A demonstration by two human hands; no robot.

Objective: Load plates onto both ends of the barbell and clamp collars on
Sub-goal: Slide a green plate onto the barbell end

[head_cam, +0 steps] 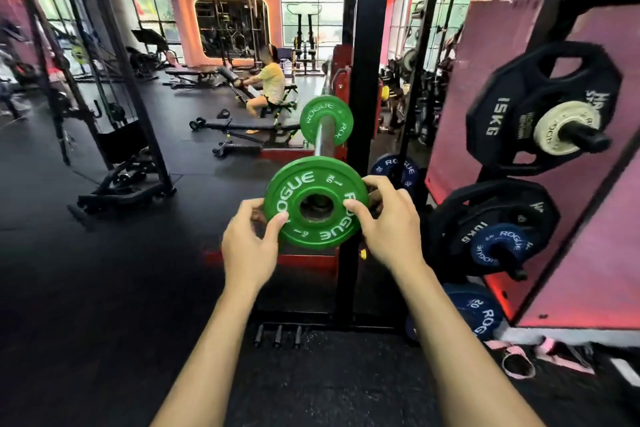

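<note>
Hands frame the near green plate (316,202) at the barbell (323,135) end: left hand (248,246) and right hand (388,222) pinch its rim, thumbs on its face; a 2nd green plate (325,120) sits farther along.

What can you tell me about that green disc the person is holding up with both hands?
The near green plate is a small round weight disc, painted bright green with raised white lettering reading ROGUE around its face. It looks like coated metal. It stands upright, face toward the camera, its centre hole lined up with the end of the barbell. The left hand pinches its lower left edge and the right hand grips its right edge. A matching plate sits at the bar's far end.
</note>
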